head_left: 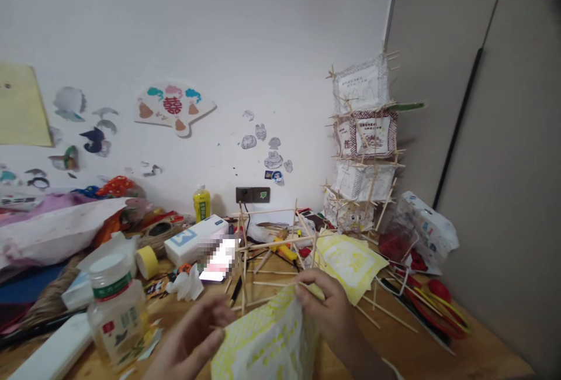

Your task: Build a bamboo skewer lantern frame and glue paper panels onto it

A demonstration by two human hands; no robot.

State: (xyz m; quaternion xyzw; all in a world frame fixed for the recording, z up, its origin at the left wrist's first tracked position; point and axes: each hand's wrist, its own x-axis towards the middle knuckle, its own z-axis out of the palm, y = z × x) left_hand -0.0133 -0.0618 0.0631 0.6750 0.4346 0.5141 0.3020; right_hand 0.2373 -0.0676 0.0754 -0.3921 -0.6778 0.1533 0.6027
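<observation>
A yellow-and-white printed paper sheet (267,339), thin like a napkin, hangs in front of me at the bottom of the head view. My right hand (328,310) pinches its top edge between thumb and fingers. My left hand (193,336) is at the sheet's left edge, thumb and fingers apart, slightly blurred; whether its thumb touches the paper is unclear. Just behind stands a frame of thin wooden sticks (269,245). Another yellow-printed sheet (350,263) lies to the right of it. The sheet's lower part runs out of view.
A tower of sticks and printed paper (366,178) rises at the back right. On the left are a clear jar (116,315), yellow tape (147,262), a tissue box (197,238) and a lit phone (219,260). Loose sticks (394,314) and red-yellow cords (438,310) lie right.
</observation>
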